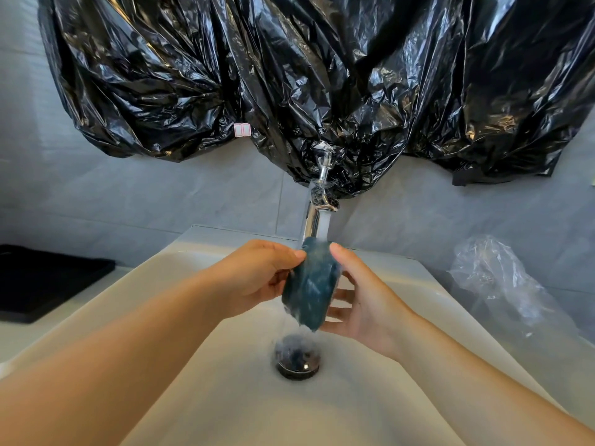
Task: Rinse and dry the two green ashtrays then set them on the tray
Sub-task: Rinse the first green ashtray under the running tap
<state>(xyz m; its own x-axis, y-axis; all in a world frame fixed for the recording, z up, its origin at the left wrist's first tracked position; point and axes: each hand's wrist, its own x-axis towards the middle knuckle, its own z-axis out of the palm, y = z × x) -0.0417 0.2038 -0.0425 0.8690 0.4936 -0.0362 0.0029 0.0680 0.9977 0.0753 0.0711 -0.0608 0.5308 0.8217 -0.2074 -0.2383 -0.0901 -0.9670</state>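
Early days here: the dark green, glassy ashtray (pixel 310 284) is right under the running chrome tap (pixel 317 217), held on edge over the white ceramic sink (pixel 193 365), water streaming off it towards the drain. The left hand (pixel 257 278) grips its left rim with curled fingers; the right hand (pixel 363 304) clamps the other side, thumb on top, fingers spread beneath. It looks blurred and wet. Drying is not yet done, no second ashtray shows, and the flat black tray (pixel 48 278) waits at left.

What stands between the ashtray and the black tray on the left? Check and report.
Nothing visible does. The left hand and right hand hold the ashtray under the tap; only the sink rim lies between it and the tray.
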